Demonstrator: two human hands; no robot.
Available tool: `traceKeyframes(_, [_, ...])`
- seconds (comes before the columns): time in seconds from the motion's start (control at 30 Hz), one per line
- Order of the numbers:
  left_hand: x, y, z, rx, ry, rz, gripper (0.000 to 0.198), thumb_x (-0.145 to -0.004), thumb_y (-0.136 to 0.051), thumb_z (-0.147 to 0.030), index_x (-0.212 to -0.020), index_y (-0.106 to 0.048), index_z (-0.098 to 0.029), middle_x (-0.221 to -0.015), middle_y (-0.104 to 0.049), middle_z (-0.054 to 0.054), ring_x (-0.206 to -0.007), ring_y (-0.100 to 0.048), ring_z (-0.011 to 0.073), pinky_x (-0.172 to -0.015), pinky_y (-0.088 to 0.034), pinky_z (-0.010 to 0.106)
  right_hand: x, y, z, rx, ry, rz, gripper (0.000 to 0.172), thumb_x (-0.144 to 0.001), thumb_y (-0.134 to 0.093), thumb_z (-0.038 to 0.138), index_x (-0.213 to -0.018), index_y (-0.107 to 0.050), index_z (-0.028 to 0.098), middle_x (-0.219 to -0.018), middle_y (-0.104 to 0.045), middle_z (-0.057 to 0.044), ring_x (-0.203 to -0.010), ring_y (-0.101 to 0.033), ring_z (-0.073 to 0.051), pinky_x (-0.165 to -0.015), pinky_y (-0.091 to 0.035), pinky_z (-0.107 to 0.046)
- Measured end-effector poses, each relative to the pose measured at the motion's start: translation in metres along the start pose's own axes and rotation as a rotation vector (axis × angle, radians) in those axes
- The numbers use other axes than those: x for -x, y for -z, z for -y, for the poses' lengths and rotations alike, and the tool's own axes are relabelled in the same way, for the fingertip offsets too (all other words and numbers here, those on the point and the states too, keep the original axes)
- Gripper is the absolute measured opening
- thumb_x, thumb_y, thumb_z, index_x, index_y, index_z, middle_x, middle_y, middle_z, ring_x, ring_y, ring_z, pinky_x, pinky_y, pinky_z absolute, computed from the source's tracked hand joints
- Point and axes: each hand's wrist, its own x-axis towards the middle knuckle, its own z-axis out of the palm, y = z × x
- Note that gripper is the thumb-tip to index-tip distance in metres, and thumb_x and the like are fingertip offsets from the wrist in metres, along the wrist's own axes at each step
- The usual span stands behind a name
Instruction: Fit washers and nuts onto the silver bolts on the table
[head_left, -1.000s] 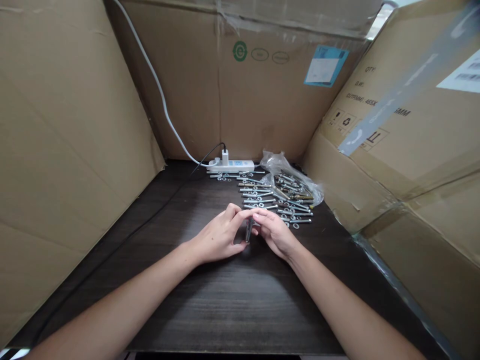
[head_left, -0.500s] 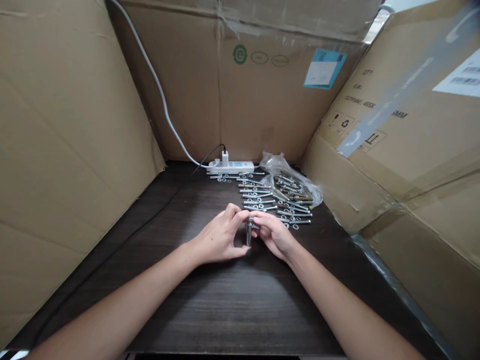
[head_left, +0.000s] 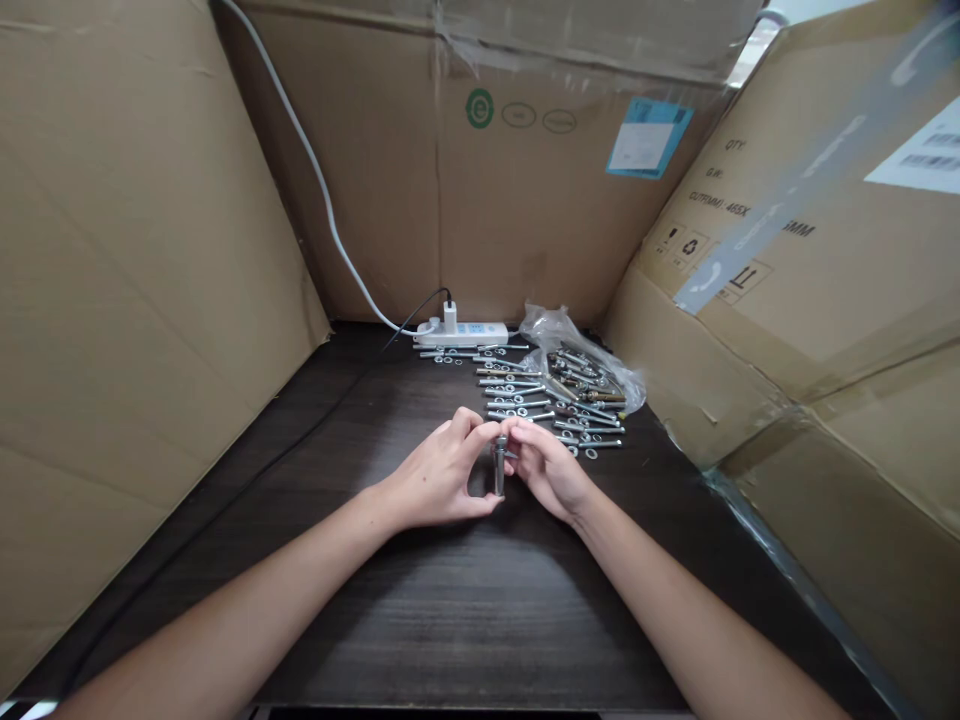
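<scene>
An expansion bolt (head_left: 499,472) of shiny metal is held upright above the dark table, in the middle of the view. My left hand (head_left: 446,470) is closed on it, thumb at its lower end and index finger near the top. My right hand (head_left: 547,465) pinches at the bolt's upper end, where the fingertips of both hands meet and partly hide it. Whether a small washer or nut sits between those right fingers cannot be made out. Just beyond the hands lie rows of bolts (head_left: 517,404) with loose washers (head_left: 592,454) among them.
A clear plastic bag (head_left: 626,385) with more bolts lies at the back right. Behind the rows is a white power strip (head_left: 480,334) with a plugged-in charger. A black cable (head_left: 300,437) runs along the left. Cardboard walls (head_left: 525,220) enclose the table (head_left: 450,620).
The bolt and the left thumb have shifted very slightly to the right. My right fingertips have moved a little at the bolt's top; all else looks the same.
</scene>
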Motion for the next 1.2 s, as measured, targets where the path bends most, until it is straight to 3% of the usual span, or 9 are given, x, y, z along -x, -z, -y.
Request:
traceKeyframes(0.27, [-0.001, 0.003, 0.000, -0.019, 0.027, 0.015, 0.072, -0.068, -0.068, -0.030, -0.128, -0.030, -0.025, -0.105, -0.039, 0.005, -0.093, -0.050, 0.0210, -0.084, -0.050, 0.040, -0.001, 0.003, -0.001, -0.001, -0.003, 0.002, 0.024, -0.082, -0.052, 0.036, -0.081, -0.068, 0.018, -0.085, -0.062, -0.005, -0.080, -0.051, -0.017, -0.059, -0.037, -0.026])
traceKeyframes(0.43, [-0.001, 0.001, 0.002, -0.044, 0.034, -0.004, 0.068, -0.066, -0.070, -0.031, -0.124, -0.034, -0.024, -0.105, -0.039, 0.005, -0.091, -0.050, 0.0210, -0.082, -0.051, 0.041, -0.003, 0.004, -0.001, 0.042, 0.095, -0.211, 0.025, -0.075, -0.056, 0.038, -0.062, -0.065, 0.019, -0.075, -0.063, -0.004, -0.074, -0.052, -0.017, -0.054, -0.034, -0.026])
traceKeyframes(0.6, [-0.002, 0.001, 0.002, -0.054, 0.032, 0.016, 0.071, -0.067, -0.069, -0.029, -0.128, -0.033, -0.027, -0.105, -0.040, 0.004, -0.092, -0.051, 0.0210, -0.083, -0.050, 0.040, -0.005, 0.007, -0.004, 0.124, 0.074, -0.154, 0.032, -0.078, -0.052, 0.044, -0.070, -0.069, 0.018, -0.083, -0.068, -0.007, -0.079, -0.054, -0.020, -0.055, -0.035, -0.027])
traceKeyframes(0.73, [-0.002, -0.001, 0.002, -0.089, 0.071, -0.002, 0.065, -0.066, -0.069, -0.033, -0.122, -0.037, -0.026, -0.105, -0.040, 0.004, -0.088, -0.051, 0.0214, -0.080, -0.050, 0.042, -0.007, 0.011, -0.007, 0.239, 0.198, -0.311, 0.031, -0.077, -0.054, 0.039, -0.058, -0.068, 0.018, -0.074, -0.067, -0.006, -0.075, -0.054, -0.019, -0.052, -0.033, -0.026])
traceKeyframes(0.83, [-0.003, -0.001, 0.003, -0.092, 0.067, 0.012, 0.067, -0.066, -0.069, -0.030, -0.124, -0.037, -0.028, -0.104, -0.041, 0.004, -0.089, -0.052, 0.0211, -0.081, -0.049, 0.041, -0.007, 0.012, -0.008, 0.246, 0.155, -0.247, 0.029, -0.078, -0.053, 0.040, -0.072, -0.072, 0.020, -0.079, -0.068, -0.006, -0.077, -0.054, -0.020, -0.053, -0.034, -0.026])
traceKeyframes(0.9, [-0.003, -0.001, 0.003, -0.105, 0.075, 0.011, 0.066, -0.066, -0.069, -0.030, -0.123, -0.037, -0.027, -0.104, -0.041, 0.004, -0.089, -0.051, 0.0214, -0.080, -0.049, 0.040, -0.006, 0.012, -0.008, 0.207, 0.170, -0.239, 0.033, -0.079, -0.052, 0.043, -0.066, -0.070, 0.019, -0.075, -0.067, -0.006, -0.073, -0.054, -0.019, -0.054, -0.035, -0.027])
traceKeyframes(1.0, [-0.003, -0.001, 0.004, -0.136, 0.095, 0.012, 0.063, -0.066, -0.069, -0.032, -0.120, -0.038, -0.024, -0.105, -0.042, 0.005, -0.088, -0.051, 0.0221, -0.079, -0.048, 0.040, -0.006, 0.013, -0.009, 0.197, 0.260, -0.332, 0.038, -0.080, -0.050, 0.042, -0.053, -0.064, 0.019, -0.067, -0.064, -0.005, -0.067, -0.052, -0.017, -0.053, -0.034, -0.027])
traceKeyframes(1.13, [-0.003, -0.002, 0.005, -0.119, 0.076, 0.011, 0.062, -0.066, -0.068, -0.030, -0.120, -0.038, -0.025, -0.105, -0.043, 0.005, -0.090, -0.052, 0.0228, -0.079, -0.048, 0.040, -0.005, 0.013, -0.010, 0.265, 0.188, -0.206, 0.031, -0.081, -0.051, 0.041, -0.072, -0.071, 0.020, -0.079, -0.067, -0.006, -0.079, -0.054, -0.020, -0.054, -0.036, -0.027])
traceKeyframes(1.2, [-0.003, -0.002, 0.006, -0.124, 0.081, -0.001, 0.061, -0.067, -0.067, -0.030, -0.119, -0.038, -0.025, -0.104, -0.043, 0.005, -0.090, -0.052, 0.0228, -0.079, -0.048, 0.039, -0.005, 0.012, -0.010, 0.243, 0.206, -0.202, 0.034, -0.081, -0.050, 0.043, -0.067, -0.070, 0.020, -0.079, -0.066, -0.007, -0.078, -0.054, -0.020, -0.056, -0.037, -0.028])
